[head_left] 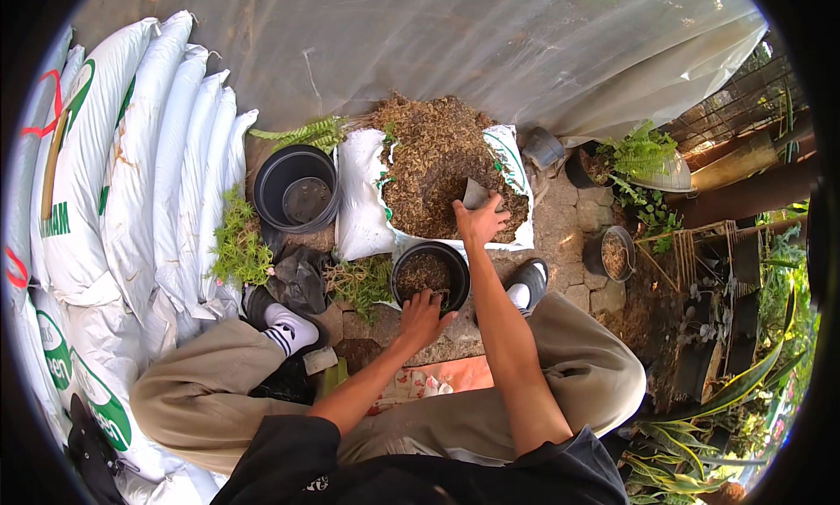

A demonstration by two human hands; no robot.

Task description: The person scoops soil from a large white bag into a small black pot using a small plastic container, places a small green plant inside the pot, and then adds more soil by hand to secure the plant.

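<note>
My right hand (481,220) is over the heap of brown potting mix (433,159), which spills from an opened white sack (363,194). Its thumb and fingers hold a small grey scoop-like piece (475,193), whose lower edge meets the mix. Closer to me, a round black plant pot (462,282) contains some brown mix (423,273). My left hand (424,318) grips this pot's near rim, with the fingers reaching inside and the fingertips close to the mix.
A larger black pot (297,155) stands left of the sack. White filled sacks (131,181) are stacked at far left. Feathery green plants (241,242) and a black plastic bag (300,276) lie near my left foot. Small pots (610,254) and a fern (643,153) stand at right.
</note>
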